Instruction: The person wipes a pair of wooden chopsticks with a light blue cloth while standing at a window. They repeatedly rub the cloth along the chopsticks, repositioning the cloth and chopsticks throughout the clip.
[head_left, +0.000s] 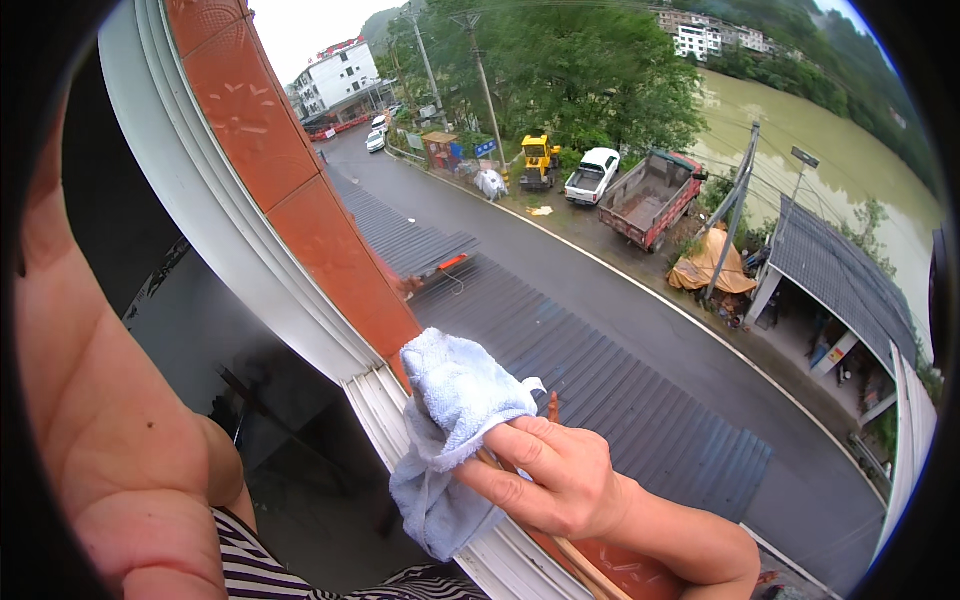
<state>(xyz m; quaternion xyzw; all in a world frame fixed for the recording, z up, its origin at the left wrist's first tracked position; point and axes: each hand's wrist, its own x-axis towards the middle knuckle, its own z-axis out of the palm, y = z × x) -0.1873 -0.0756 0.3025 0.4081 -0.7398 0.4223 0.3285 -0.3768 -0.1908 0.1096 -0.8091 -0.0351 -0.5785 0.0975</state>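
Outside the window, my right hand (551, 476) grips a bunched light-blue terry cloth (469, 386). The cloth hangs over the white window frame (379, 409) and the edge of the orange-brown tiled ledge (319, 251). A thin wooden stick (574, 559) runs under this hand; whether my fingers also hold it is hard to tell. My thumb is hidden. Very large and close to the camera, my left hand (120, 420) is raised at the left rim, palm and wrist showing. Its fingers lie out of view, so what they touch cannot be seen.
Below the ledge lies a corrugated metal roof (600, 390) with a hooked wire (454, 281) at its raised edge. Farther down run a wet road (517, 247) and parked vehicles, including a red dump truck (652, 199). Striped fabric (259, 559) shows at the lower left.
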